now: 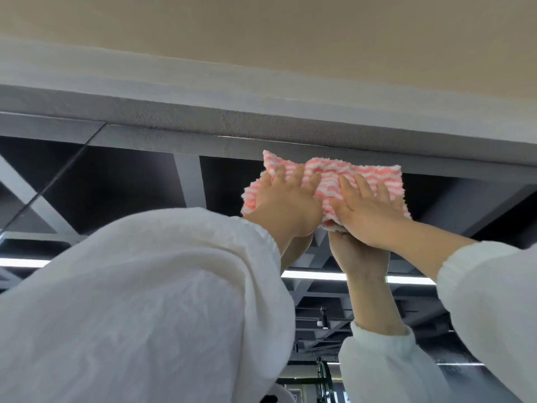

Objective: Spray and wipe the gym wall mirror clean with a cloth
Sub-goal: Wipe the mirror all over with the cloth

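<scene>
A pink-and-white striped cloth (pixel 328 181) lies flat against the wall mirror (pixel 130 181), close under the mirror's top edge. My left hand (pixel 286 203) presses on the cloth's left half with its fingers spread. My right hand (pixel 366 207) presses on the right half, fingers straight. Both arms reach up in white sleeves. The mirror shows the reflection of my hands and forearms just below the cloth. No spray bottle is in view.
A grey textured wall band (pixel 261 123) runs above the mirror's top edge, with a beige ceiling (pixel 290 39) over it. The mirror reflects dark ceiling beams and strip lights (pixel 313 275). A vertical seam in the mirror (pixel 58 175) runs at the left.
</scene>
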`<action>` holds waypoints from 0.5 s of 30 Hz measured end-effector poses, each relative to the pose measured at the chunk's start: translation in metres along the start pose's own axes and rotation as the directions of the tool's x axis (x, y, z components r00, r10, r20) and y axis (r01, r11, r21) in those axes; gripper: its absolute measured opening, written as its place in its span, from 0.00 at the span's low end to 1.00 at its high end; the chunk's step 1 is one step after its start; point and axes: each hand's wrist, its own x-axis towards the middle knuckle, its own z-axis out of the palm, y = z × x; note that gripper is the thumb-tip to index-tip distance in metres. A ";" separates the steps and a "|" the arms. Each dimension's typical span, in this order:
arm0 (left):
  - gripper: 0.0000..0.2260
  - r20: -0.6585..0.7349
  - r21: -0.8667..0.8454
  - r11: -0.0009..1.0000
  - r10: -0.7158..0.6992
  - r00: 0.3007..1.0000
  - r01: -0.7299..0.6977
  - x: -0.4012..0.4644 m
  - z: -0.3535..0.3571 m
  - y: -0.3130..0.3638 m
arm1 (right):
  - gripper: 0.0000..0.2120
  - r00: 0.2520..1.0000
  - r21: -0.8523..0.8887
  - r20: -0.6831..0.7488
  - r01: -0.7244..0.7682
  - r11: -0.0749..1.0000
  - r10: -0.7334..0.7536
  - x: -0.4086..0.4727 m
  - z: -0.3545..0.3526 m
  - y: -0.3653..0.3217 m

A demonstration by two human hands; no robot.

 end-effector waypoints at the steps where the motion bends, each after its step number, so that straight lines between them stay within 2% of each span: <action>1: 0.23 0.004 0.001 1.000 -0.013 1.000 0.013 -0.004 -0.001 -0.005 | 0.27 1.000 -0.004 0.005 0.017 1.000 -0.017 -0.002 0.001 -0.006; 7: 0.25 0.000 0.011 0.997 -0.076 0.997 0.076 -0.035 -0.003 -0.057 | 0.26 0.993 0.009 0.031 0.111 0.994 -0.111 -0.016 0.002 -0.058; 15: 0.27 0.029 0.062 0.982 -0.183 0.983 0.181 -0.091 -0.008 -0.153 | 0.26 0.981 0.053 0.013 0.190 0.980 -0.191 -0.038 0.012 -0.164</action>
